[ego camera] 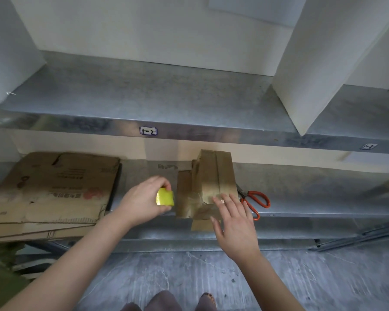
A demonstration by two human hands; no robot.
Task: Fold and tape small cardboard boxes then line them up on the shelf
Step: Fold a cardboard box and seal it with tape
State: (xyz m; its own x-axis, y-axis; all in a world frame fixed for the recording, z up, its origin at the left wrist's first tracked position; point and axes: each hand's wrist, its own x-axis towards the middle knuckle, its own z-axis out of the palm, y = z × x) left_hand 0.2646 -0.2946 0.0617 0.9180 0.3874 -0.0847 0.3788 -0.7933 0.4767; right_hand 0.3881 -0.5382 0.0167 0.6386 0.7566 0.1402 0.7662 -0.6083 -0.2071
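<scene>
Pressing one box (213,176), long axis 12–6, right hand (234,221) flat; left hand (139,198) grips one tape roll (165,197) at its 9 o'clock.

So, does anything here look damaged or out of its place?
Yes. The small cardboard box under the right hand looks rough: its clear tape is wrinkled and one flap lies unfolded at the front. The flattened cardboard at the left has ragged, torn edges.
</scene>
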